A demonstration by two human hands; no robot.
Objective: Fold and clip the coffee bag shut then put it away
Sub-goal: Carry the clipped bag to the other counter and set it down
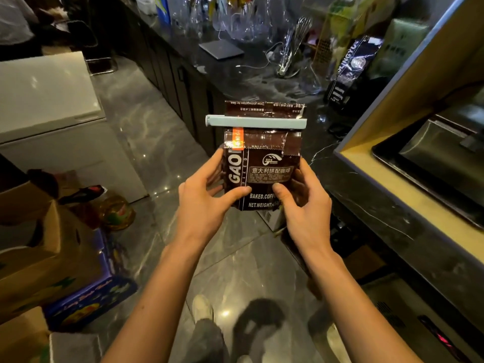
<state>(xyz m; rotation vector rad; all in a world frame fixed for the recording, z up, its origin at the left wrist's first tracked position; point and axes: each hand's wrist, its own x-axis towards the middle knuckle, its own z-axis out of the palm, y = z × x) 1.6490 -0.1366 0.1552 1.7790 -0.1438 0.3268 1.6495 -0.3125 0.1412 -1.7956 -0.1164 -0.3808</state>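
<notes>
Bag: dark brown foil coffee bag (262,166) with white print and an orange strip at upper left, held upright in the air over the grey marble floor (157,121), just in front of the black marble counter (262,77).
Bag top: folded over, flap standing above the clip.
Clip: long pale blue plastic sealing clip (255,122) clamped straight across the fold, sticking out past both sides of the bag.
Left hand (203,203): grips the bag's left edge, thumb on the front, fingers behind.
Right hand (303,208): grips the right edge, thumb on the front label.
Bag contents: sealed, cannot tell.
Counter: second black coffee bag (351,72) upright at far right; clear holder with a metal whisk (298,43).
Yellow-lined shelf niche (392,163): holds a dark metal tray (432,174).
Floor left: open cardboard boxes (39,247), contents unclear.
</notes>
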